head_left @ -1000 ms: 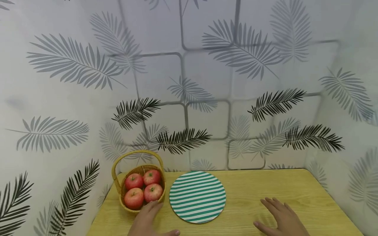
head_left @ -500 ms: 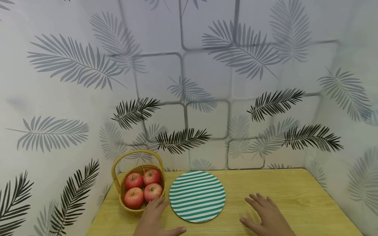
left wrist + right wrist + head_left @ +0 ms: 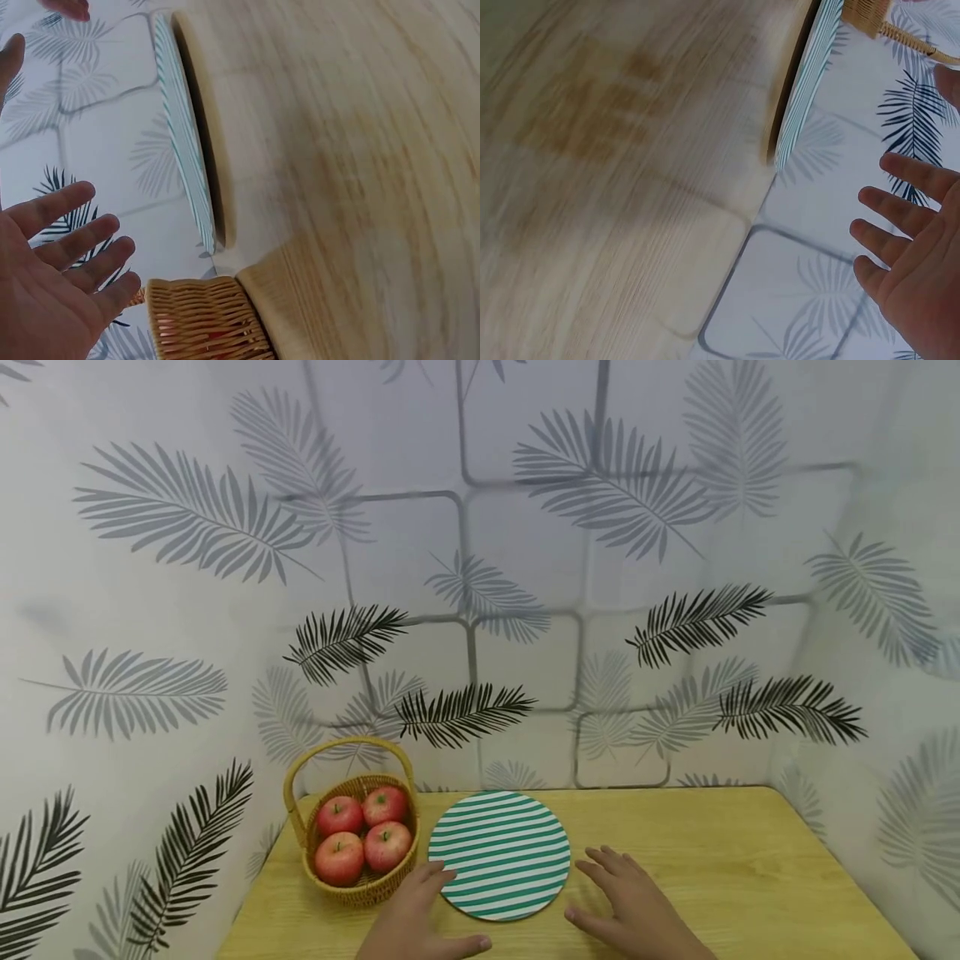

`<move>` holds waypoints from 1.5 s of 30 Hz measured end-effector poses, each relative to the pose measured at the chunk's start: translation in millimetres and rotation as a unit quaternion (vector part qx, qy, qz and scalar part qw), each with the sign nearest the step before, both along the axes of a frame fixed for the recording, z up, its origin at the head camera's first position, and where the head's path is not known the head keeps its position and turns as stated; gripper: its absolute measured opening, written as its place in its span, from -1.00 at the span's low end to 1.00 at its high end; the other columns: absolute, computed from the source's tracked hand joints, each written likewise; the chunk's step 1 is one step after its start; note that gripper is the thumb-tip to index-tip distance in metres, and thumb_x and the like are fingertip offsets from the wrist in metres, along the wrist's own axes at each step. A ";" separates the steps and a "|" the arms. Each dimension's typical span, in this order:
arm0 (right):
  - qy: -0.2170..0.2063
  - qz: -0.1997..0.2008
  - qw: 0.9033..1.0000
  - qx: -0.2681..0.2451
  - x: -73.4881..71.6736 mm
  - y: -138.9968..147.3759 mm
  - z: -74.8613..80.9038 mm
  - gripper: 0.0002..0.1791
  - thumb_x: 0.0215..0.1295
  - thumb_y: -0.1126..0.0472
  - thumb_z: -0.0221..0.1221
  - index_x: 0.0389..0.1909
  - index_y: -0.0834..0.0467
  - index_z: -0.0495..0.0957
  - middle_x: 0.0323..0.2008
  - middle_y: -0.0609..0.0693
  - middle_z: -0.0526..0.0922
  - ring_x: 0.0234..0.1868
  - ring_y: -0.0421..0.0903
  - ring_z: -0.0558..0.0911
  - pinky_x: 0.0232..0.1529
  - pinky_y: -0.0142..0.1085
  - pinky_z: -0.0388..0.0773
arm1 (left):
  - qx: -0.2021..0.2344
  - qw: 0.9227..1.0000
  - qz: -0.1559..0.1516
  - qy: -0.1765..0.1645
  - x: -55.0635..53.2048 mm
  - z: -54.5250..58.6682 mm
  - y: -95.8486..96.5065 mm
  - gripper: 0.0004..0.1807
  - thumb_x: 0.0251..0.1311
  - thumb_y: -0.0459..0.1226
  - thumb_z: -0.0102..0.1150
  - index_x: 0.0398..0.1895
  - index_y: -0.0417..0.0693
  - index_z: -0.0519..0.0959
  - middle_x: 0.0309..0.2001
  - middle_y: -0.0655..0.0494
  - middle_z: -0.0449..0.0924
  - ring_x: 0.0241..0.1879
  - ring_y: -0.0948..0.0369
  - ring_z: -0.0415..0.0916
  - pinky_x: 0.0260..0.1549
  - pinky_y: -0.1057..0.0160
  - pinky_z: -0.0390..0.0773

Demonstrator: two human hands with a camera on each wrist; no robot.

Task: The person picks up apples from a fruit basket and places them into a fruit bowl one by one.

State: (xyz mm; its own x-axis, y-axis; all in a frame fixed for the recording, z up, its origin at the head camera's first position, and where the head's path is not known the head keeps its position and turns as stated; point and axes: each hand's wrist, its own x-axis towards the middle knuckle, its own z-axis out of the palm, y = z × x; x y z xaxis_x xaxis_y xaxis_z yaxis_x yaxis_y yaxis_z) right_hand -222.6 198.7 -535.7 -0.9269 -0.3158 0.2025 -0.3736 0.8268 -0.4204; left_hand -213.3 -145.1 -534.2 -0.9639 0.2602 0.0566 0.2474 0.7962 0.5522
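Note:
A round board with green and white stripes lies on the wooden table. My left hand is at its lower left edge, fingers extended and thumb spread, overlapping the rim in the head view. On the other side, my right hand hovers just off the board's lower right edge with its fingers spread. Both palms face inward and hold nothing. In the left wrist view the striped board shows edge-on beyond the left fingers. The right wrist view has the right hand with straight, parted fingers.
A wicker basket with a tall handle stands left of the board, holding several red apples. The wooden table ends at a wall patterned with grey and black leaves.
My right hand has moved left toward the striped board. My left hand has shifted right, from in front of the basket to the board's edge. The board and basket stay put.

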 end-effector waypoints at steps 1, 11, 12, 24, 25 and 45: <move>-0.004 0.002 1.000 0.003 -1.6 -2.4 -0.7 -0.11 0.15 -0.57 -0.04 0.32 -0.05 0.44 0.38 0.06 0.40 0.42 0.22 0.32 0.34 0.27 0.22 | 0.002 1.000 -0.005 -0.002 -0.9 -0.4 1.0 0.08 -0.29 0.59 0.12 0.29 0.17 0.45 0.35 0.08 0.36 0.33 -0.02 0.34 0.19 -0.22 0.43; -0.029 0.050 0.998 -0.025 -16.0 -19.2 -7.4 -0.15 0.23 -0.50 -0.02 0.34 0.00 0.41 0.41 0.12 0.34 0.43 0.25 0.28 0.24 0.28 0.34 | -0.021 0.998 -0.042 0.046 -10.3 -7.7 14.5 0.05 -0.24 0.59 0.08 0.29 0.21 0.47 0.34 0.07 0.42 0.31 -0.02 0.37 0.19 -0.18 0.44; -0.031 0.056 0.998 -0.025 -16.7 -20.7 -7.8 -0.16 0.26 -0.48 -0.03 0.35 0.02 0.41 0.41 0.14 0.34 0.44 0.25 0.28 0.25 0.28 0.33 | -0.018 0.998 -0.044 0.049 -12.3 -9.5 16.7 0.04 -0.24 0.58 0.09 0.28 0.20 0.49 0.33 0.08 0.43 0.30 -0.01 0.39 0.18 -0.16 0.45; -0.055 0.080 0.995 0.020 -37.5 -45.7 -17.4 -0.08 0.30 -0.48 -0.11 0.42 0.12 0.31 0.46 0.23 0.22 0.48 0.31 0.17 0.30 0.29 0.26 | -0.017 0.995 -0.053 0.084 -31.7 -30.1 25.7 -0.10 -0.05 0.47 0.14 0.20 0.05 0.55 0.35 -0.07 0.39 0.31 -0.08 0.37 0.17 -0.21 0.44; -0.062 0.082 0.995 0.019 -39.4 -48.5 -17.9 -0.09 0.29 -0.46 -0.06 0.42 0.13 0.30 0.47 0.24 0.21 0.48 0.33 0.16 0.30 0.30 0.25 | -0.021 0.994 -0.054 0.089 -33.2 -30.8 25.5 -0.10 -0.03 0.45 0.14 0.20 0.02 0.55 0.35 -0.10 0.39 0.30 -0.10 0.37 0.17 -0.22 0.44; -0.132 0.083 0.984 0.091 -62.7 -74.1 -33.7 -0.20 0.24 -0.34 0.15 0.37 0.07 0.39 0.45 0.23 0.25 0.47 0.30 0.19 0.34 0.26 0.23 | -0.040 0.998 -0.047 0.009 -43.4 -28.1 32.2 -0.18 0.07 0.28 0.24 0.25 -0.08 0.50 0.37 -0.19 0.36 0.36 -0.17 0.29 0.26 -0.27 0.31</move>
State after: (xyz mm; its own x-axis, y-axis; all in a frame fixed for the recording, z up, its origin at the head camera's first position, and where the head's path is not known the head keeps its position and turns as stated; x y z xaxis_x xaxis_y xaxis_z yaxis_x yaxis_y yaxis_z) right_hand -285.3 124.6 -569.5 -0.8726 -0.4752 -0.1130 -0.4066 0.8349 -0.3709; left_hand -256.7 -113.0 -562.2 -0.9337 0.3546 0.0488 0.3329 0.8103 0.4823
